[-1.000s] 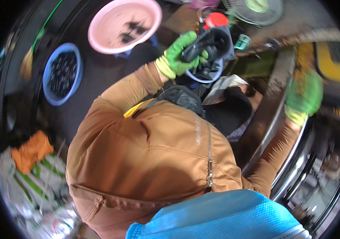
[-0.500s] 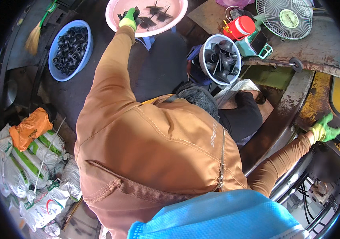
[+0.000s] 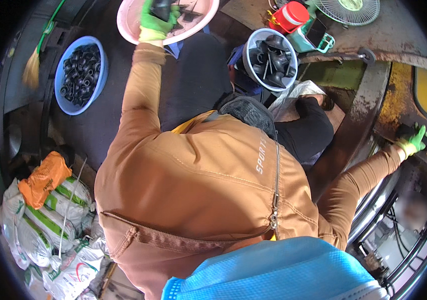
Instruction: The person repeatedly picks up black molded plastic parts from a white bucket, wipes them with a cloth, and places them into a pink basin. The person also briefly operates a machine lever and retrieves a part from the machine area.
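Observation:
My left hand (image 3: 154, 25), in a green and yellow glove, is closed round a black cup-shaped part (image 3: 161, 9). It is over a pink basin (image 3: 208, 19), where several dark pieces with thin stems (image 3: 189, 14) lie. Far to the right, my gloved right hand (image 3: 413, 140) is at a worn yellow and grey machine panel (image 3: 398, 97), its fingers apart. A dark patch shows beside those fingers; I cannot tell whether it is a shadow or a thing.
A blue basin (image 3: 104, 70) of small black parts is on the left. Another basin (image 3: 249, 55) with larger black parts stands right of centre, near a red jug (image 3: 293, 17) and a fan (image 3: 348, 10). Filled sacks (image 3: 48, 225) are piled lower left.
My left hand has lifted and turned, showing the black part upright in its grip. My right hand has shifted up along the panel. The whole view has tilted slightly.

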`<action>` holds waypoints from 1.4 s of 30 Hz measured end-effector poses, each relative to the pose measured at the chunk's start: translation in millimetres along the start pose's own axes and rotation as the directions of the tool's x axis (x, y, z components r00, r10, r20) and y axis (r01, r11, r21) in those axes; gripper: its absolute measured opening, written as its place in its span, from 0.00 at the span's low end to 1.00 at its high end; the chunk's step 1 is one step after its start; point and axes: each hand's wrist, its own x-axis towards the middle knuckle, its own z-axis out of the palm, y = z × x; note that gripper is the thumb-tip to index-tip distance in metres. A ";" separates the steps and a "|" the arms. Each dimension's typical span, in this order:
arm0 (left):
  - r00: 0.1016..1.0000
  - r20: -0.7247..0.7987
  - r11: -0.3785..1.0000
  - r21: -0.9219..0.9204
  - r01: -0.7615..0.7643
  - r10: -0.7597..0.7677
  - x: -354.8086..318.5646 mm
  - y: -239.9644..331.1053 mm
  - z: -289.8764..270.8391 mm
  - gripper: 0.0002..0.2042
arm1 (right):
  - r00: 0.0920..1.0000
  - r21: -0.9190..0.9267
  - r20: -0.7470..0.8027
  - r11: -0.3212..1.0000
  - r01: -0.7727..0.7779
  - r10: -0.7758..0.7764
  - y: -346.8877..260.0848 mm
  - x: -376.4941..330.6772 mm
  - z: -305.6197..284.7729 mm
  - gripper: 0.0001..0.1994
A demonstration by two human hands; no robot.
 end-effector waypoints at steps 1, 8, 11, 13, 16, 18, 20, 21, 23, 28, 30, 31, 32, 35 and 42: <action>0.980 0.195 0.996 -0.077 0.053 -0.037 -6.6 -11.5 16.6 0.20 | 0.999 0.002 0.029 1.000 0.028 -0.028 -2.4 -1.4 -2.3 0.17; 0.836 -0.153 0.815 0.186 0.548 -0.527 -41.3 -169.6 113.0 0.20 | 0.984 -0.007 -0.175 1.000 0.020 -0.021 -53.1 -93.8 -26.1 0.16; 0.713 -0.121 0.698 0.143 0.701 -0.691 -54.5 -203.8 104.4 0.22 | 0.693 -0.742 -0.446 0.667 0.067 -0.566 -76.5 -157.6 -33.7 0.18; 0.627 -0.047 0.620 0.105 0.778 -0.778 -61.5 -216.4 90.0 0.21 | 0.339 -0.855 -0.293 0.404 0.327 -0.894 -90.0 -188.5 -34.6 0.20; 0.556 0.040 0.547 0.244 0.801 -0.831 -63.2 -227.5 71.2 0.21 | 0.385 -0.799 -0.026 0.251 0.547 -0.923 -97.1 -214.7 -22.0 0.21; 0.524 0.024 0.509 0.279 0.814 -0.851 -62.2 -231.7 63.5 0.23 | 0.447 -0.770 0.014 0.276 0.575 -0.894 -106.9 -214.6 -17.9 0.22; 0.505 0.006 0.493 0.234 0.838 -0.863 -62.1 -234.1 58.7 0.24 | 0.356 -0.836 0.049 0.157 0.525 -0.933 -123.6 -204.2 -25.8 0.23; 0.482 0.038 0.481 0.172 0.860 -0.875 -62.5 -234.3 56.7 0.24 | 0.294 -0.889 0.028 0.111 0.444 -0.955 -133.3 -197.2 -34.4 0.23; 0.504 0.025 0.496 0.219 0.840 -0.864 -63.8 -234.4 54.0 0.25 | 0.207 -0.940 0.126 -0.050 0.336 -0.970 -151.5 -186.5 -59.0 0.21; 0.473 0.006 0.458 0.259 0.850 -0.881 -65.3 -232.8 47.8 0.24 | 0.443 -0.957 0.260 -0.289 0.003 -0.858 -159.3 -187.0 -99.1 0.22; 0.441 0.178 0.467 0.143 0.873 -0.880 -66.4 -232.7 43.9 0.23 | 0.457 -0.904 0.304 -0.404 -0.138 -0.836 -159.5 -201.9 -113.1 0.23; 0.438 0.146 0.450 0.061 0.891 -0.887 -66.6 -232.6 41.5 0.21 | 0.456 -0.925 0.283 -0.366 -0.104 -0.844 -163.3 -207.2 -121.3 0.24; 0.446 0.018 0.445 0.088 0.891 -0.895 -67.4 -233.1 39.3 0.21 | 0.510 -0.903 0.292 -0.409 -0.133 -0.809 -164.5 -215.1 -127.7 0.23; 0.434 -0.080 0.431 0.059 0.901 -0.897 -68.4 -235.4 32.0 0.21 | 0.527 -0.884 0.328 -0.452 -0.121 -0.784 -169.7 -230.7 -144.3 0.22; 0.415 -0.245 0.407 0.087 0.910 -0.876 -74.2 -236.8 24.9 0.15 | 0.539 -0.923 0.322 -0.385 -0.005 -0.778 -171.2 -238.3 -154.1 0.21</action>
